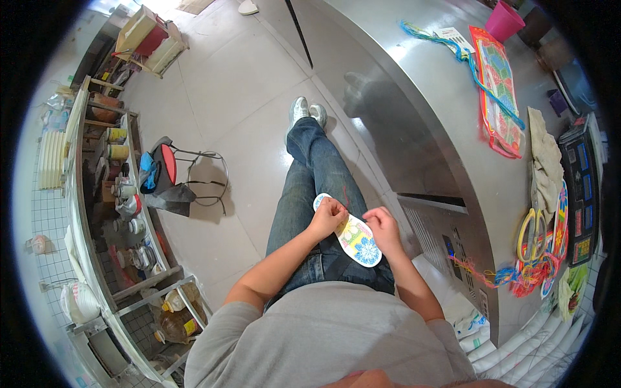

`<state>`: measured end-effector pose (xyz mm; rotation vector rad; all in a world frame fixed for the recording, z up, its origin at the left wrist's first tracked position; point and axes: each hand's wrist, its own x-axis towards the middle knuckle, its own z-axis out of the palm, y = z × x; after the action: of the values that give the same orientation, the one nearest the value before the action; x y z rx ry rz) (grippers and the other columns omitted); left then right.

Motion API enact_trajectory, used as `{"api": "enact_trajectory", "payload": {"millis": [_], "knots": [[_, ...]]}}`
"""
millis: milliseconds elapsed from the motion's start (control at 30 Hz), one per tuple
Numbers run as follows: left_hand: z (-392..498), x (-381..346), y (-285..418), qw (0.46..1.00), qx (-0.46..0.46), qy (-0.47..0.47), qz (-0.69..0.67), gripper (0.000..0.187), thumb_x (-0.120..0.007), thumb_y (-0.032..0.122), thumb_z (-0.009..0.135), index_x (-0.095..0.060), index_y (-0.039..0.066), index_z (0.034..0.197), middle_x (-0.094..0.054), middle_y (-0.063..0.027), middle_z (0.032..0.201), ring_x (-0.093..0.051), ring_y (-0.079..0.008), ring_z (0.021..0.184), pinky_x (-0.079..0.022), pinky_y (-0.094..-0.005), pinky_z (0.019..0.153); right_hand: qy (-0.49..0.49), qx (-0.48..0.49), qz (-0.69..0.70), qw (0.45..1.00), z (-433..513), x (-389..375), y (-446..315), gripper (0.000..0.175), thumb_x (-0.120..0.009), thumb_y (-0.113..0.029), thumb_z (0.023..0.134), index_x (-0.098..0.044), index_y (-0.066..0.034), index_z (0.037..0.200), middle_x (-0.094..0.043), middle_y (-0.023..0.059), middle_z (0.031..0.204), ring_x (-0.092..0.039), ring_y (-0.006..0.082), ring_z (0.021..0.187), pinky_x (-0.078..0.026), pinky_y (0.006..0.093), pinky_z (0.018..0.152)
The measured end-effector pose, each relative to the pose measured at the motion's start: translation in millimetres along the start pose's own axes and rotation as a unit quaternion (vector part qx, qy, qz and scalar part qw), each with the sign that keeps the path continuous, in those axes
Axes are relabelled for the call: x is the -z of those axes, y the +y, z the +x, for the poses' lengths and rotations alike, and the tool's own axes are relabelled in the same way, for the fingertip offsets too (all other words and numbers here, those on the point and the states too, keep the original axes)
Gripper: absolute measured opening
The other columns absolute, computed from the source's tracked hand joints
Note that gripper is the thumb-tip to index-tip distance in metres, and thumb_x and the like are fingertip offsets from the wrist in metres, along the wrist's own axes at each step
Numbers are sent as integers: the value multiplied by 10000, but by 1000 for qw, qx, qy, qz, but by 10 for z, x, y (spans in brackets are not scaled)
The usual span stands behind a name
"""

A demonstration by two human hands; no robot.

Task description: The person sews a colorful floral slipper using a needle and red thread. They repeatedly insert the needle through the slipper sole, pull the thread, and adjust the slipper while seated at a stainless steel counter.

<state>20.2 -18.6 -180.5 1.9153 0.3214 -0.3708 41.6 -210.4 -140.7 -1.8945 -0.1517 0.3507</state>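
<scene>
On my lap lies a white shoe insole (359, 241) with a printed or stitched flower pattern in blue, yellow, green and pink. My left hand (328, 218) grips it around its narrower middle, fingers bent over the top face. A short red thread (346, 195) stands up beside those fingertips. Close to the insole's right edge is my right hand (383, 227), thumb and fingers curled toward each other. Anything as thin as a needle or thread between them is too small to make out.
At right, a steel counter (436, 63) bears a patterned packet (499, 92), blue thread (473, 72), yellow-handled scissors (531, 237), a colourful thread bundle (531, 276) and a scale (580, 189). A stool (170, 165) and a shelf of jars (123, 189) stand at left.
</scene>
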Motion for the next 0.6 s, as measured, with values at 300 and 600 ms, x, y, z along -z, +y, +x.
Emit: {"api": "enact_trajectory", "payload": {"millis": [300, 600], "knots": [[51, 144, -32, 961, 104, -131, -220, 123, -591, 163, 895, -586, 39, 898, -629, -11, 826, -580, -91, 763, -459, -242, 711, -47, -10, -62, 997, 126, -314, 99, 83, -584, -19, 783, -623, -7, 855, -565, 131, 854, -606, 268, 736, -486, 353, 660], [73, 105, -139, 964, 108, -115, -213, 161, -561, 190, 926, -602, 35, 928, -647, -22, 862, -586, -97, 762, -458, -243, 718, -59, 11, -61, 996, 252, -385, 260, 56, -646, -47, 787, -638, 0, 815, -559, 91, 784, -594, 196, 660, -470, 295, 607]]}}
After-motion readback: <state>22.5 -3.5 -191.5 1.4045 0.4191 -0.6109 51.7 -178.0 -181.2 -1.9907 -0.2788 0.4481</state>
